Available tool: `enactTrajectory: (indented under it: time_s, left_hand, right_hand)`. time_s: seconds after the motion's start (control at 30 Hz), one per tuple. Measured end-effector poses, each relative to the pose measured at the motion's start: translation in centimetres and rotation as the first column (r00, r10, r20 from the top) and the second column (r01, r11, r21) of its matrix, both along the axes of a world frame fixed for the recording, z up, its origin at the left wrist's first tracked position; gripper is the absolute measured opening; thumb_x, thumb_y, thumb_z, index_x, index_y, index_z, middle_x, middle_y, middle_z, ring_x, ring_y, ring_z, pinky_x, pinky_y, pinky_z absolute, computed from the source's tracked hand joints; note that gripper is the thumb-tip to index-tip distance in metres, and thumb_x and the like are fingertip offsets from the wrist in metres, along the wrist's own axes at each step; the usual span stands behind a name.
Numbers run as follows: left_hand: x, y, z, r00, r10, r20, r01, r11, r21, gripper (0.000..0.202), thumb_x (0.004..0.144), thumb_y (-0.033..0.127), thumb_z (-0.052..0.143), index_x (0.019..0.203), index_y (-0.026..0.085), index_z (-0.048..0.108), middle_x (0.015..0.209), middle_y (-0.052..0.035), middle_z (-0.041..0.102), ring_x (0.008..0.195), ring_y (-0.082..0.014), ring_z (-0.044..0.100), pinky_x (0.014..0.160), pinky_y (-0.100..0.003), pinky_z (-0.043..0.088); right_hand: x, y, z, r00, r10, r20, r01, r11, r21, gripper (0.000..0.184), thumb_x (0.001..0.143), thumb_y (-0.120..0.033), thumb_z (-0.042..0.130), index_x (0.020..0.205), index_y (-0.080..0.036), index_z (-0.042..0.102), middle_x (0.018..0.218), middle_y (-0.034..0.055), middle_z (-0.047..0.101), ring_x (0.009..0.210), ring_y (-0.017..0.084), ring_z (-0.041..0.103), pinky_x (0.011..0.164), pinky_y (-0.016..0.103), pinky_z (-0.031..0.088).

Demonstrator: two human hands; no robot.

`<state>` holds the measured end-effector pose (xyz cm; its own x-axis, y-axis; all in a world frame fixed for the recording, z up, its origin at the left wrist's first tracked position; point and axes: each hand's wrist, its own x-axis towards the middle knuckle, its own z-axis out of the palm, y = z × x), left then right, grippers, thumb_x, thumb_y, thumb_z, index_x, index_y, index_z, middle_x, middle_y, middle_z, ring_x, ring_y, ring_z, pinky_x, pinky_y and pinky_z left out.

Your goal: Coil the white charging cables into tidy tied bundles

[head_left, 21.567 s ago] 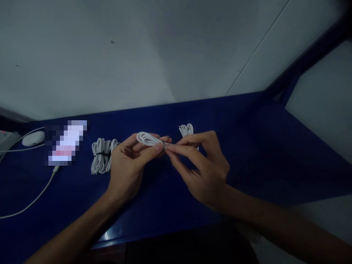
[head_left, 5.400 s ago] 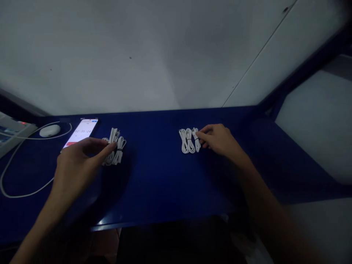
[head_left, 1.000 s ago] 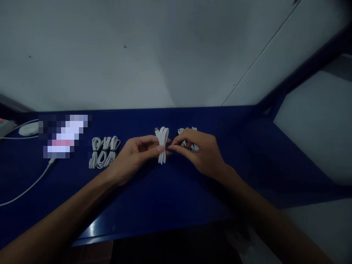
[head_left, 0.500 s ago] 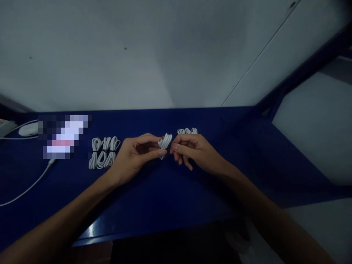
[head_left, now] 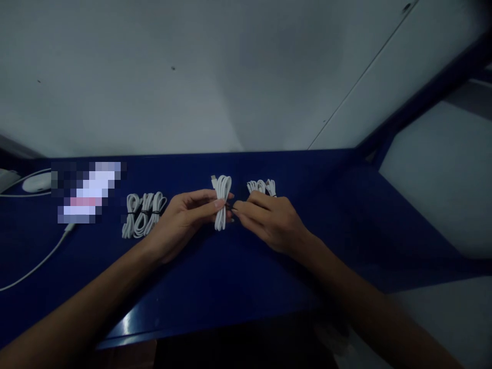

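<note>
A coiled white USB cable (head_left: 222, 187) stands nearly upright above the table, its plug showing at the top left. My left hand (head_left: 184, 218) pinches the bundle at its middle between thumb and fingers. Close on the right, my right hand (head_left: 271, 218) has its fingertips closed on a thin dark twist tie (head_left: 229, 207) that comes off the cable's middle. Left of my hands lie three coiled white cables (head_left: 143, 215), bound with black ties. More white cable coils (head_left: 262, 187) lie behind my right hand, which partly hides them.
The blue table (head_left: 215, 287) runs up against a pale wall (head_left: 192, 92). At the left lies a pixelated lit device (head_left: 92, 189) with a white cord (head_left: 46, 266) plugged into it. A white rounded object (head_left: 36, 182) sits beside it.
The cable bundle has turned from tilted to nearly upright, its plug now at the top. My right hand has rotated, its fingers curled in and pinching the dark tie.
</note>
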<state>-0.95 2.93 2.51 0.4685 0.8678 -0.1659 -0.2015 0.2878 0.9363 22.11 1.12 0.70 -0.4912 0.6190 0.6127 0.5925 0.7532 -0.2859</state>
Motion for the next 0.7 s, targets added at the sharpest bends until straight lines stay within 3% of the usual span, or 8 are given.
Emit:
enactTrajectory:
  time_s: [0.07, 0.13, 0.2, 0.27, 0.37, 0.43, 0.5, 0.7]
  left_hand:
    - [-0.1, 0.1, -0.2, 0.999, 0.038, -0.003, -0.038, 0.999, 0.006, 0.023, 0.094, 0.030, 0.083, 0.114, 0.019, 0.084, 0.110, -0.0093, 0.081, 0.099, -0.0191, 0.077, 0.098, -0.031, 0.058]
    - [-0.1, 0.1, -0.4, 0.996, 0.083, -0.020, -0.083, 0.997, 0.005, 0.022, 0.094, 0.031, 0.084, 0.113, 0.019, 0.084, 0.114, -0.0096, 0.081, 0.099, -0.0192, 0.077, 0.100, -0.032, 0.059]
    - [0.0, 0.2, -0.4, 0.993, 0.115, -0.030, -0.115, 0.993, 0.001, 0.021, 0.093, 0.031, 0.084, 0.110, 0.018, 0.084, 0.121, -0.0107, 0.079, 0.100, -0.0196, 0.077, 0.101, -0.034, 0.059]
    - [0.0, 0.2, -0.4, 0.991, 0.129, -0.034, -0.129, 0.992, -0.001, 0.020, 0.092, 0.031, 0.085, 0.108, 0.018, 0.084, 0.128, -0.0114, 0.077, 0.100, -0.0203, 0.077, 0.103, -0.037, 0.059]
    - [0.0, 0.2, -0.5, 0.991, 0.130, -0.044, -0.131, 0.991, -0.010, 0.020, 0.092, 0.031, 0.085, 0.106, 0.017, 0.083, 0.129, -0.0120, 0.077, 0.100, -0.0209, 0.077, 0.103, -0.038, 0.059]
    - [0.0, 0.2, -0.6, 0.991, 0.122, -0.050, -0.123, 0.992, -0.011, 0.019, 0.093, 0.032, 0.084, 0.106, 0.017, 0.083, 0.125, -0.0120, 0.078, 0.101, -0.0211, 0.077, 0.103, -0.038, 0.059]
    - [0.1, 0.2, -0.6, 0.992, 0.117, -0.052, -0.118, 0.993, -0.006, 0.019, 0.093, 0.032, 0.085, 0.105, 0.017, 0.083, 0.119, -0.0112, 0.079, 0.100, -0.0208, 0.077, 0.103, -0.037, 0.058]
    - [0.2, 0.1, -0.3, 0.990, 0.122, -0.077, -0.123, 0.992, -0.016, 0.023, 0.091, 0.033, 0.086, 0.106, 0.016, 0.083, 0.112, -0.0103, 0.079, 0.101, -0.0216, 0.076, 0.102, -0.036, 0.058]
  right_hand:
    - [0.5, 0.2, 0.6, 0.993, -0.103, -0.064, 0.098, 0.992, -0.080, 0.027, 0.111, -0.028, 0.054, 0.098, -0.020, 0.076, 0.080, 0.0018, 0.070, 0.064, 0.014, 0.059, 0.059, 0.029, 0.042]
    - [1.5, 0.7, 1.3, 0.929, -0.326, -0.172, 0.285, 0.931, -0.226, 0.033, 0.112, -0.034, 0.050, 0.094, -0.022, 0.075, 0.074, 0.0015, 0.070, 0.063, 0.015, 0.061, 0.062, 0.031, 0.044]
    - [3.0, 1.4, 1.9, 0.797, -0.574, -0.187, 0.486, 0.793, -0.367, 0.033, 0.110, -0.038, 0.053, 0.092, -0.022, 0.075, 0.073, 0.0032, 0.071, 0.062, 0.018, 0.062, 0.062, 0.032, 0.044]
    - [4.6, 2.1, 2.1, 0.715, -0.695, -0.077, 0.583, 0.653, -0.482, 0.030, 0.105, -0.041, 0.061, 0.089, -0.021, 0.077, 0.074, 0.0056, 0.074, 0.064, 0.021, 0.065, 0.061, 0.034, 0.046]
    - [6.0, 2.7, 1.9, 0.721, -0.689, 0.066, 0.541, 0.502, -0.675, 0.031, 0.100, -0.045, 0.067, 0.087, -0.019, 0.077, 0.077, 0.0087, 0.078, 0.063, 0.021, 0.069, 0.062, 0.034, 0.051]
    - [6.3, 2.8, 1.9, 0.758, -0.646, 0.091, 0.468, 0.441, -0.766, 0.033, 0.099, -0.048, 0.069, 0.087, -0.017, 0.078, 0.078, 0.0098, 0.080, 0.061, 0.020, 0.071, 0.059, 0.032, 0.053]
    - [6.2, 2.7, 1.8, 0.784, -0.615, 0.085, 0.414, 0.417, -0.809, 0.035, 0.097, -0.050, 0.072, 0.089, -0.016, 0.078, 0.080, 0.0102, 0.080, 0.061, 0.019, 0.073, 0.054, 0.030, 0.053]
    - [5.8, 2.9, 1.5, 0.793, -0.605, 0.075, 0.393, 0.413, -0.822, 0.029, 0.093, -0.044, 0.079, 0.090, -0.015, 0.077, 0.076, 0.0091, 0.080, 0.059, 0.018, 0.074, 0.046, 0.026, 0.053]
